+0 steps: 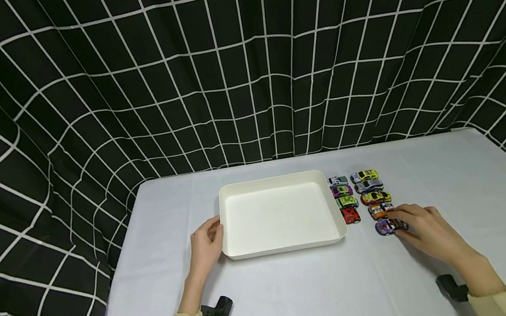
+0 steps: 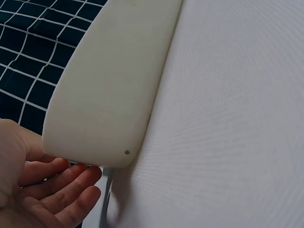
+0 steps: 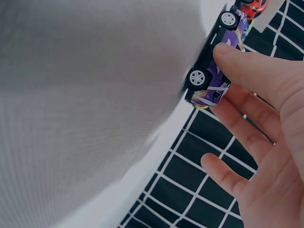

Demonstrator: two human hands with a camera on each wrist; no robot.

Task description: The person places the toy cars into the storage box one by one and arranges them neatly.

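Observation:
A white rectangular tray point(image 1: 287, 249) lies on the table, and my left hand point(image 1: 207, 242) rests against its left end. In the left wrist view the fingers of that hand point(image 2: 57, 185) are loosely bent beside the tray's outer wall point(image 2: 104, 85). My right hand point(image 1: 425, 230) pinches a purple toy car point(image 1: 385, 226) at the near end of a column of toy cars. The right wrist view has the thumb on the side of this purple car point(image 3: 216, 71), with its wheels toward the tabletop. Just beyond it is an orange and white toy car point(image 1: 379, 210).
Beyond the orange car, the column continues with a red-yellow car point(image 1: 375, 197), a silver car point(image 1: 368, 185) and a yellow car point(image 1: 364, 175). Another column, including a red car point(image 1: 350, 215), stands by the tray's right wall. A black grid-patterned curtain point(image 1: 249, 70) hangs behind the white table point(image 1: 296, 306).

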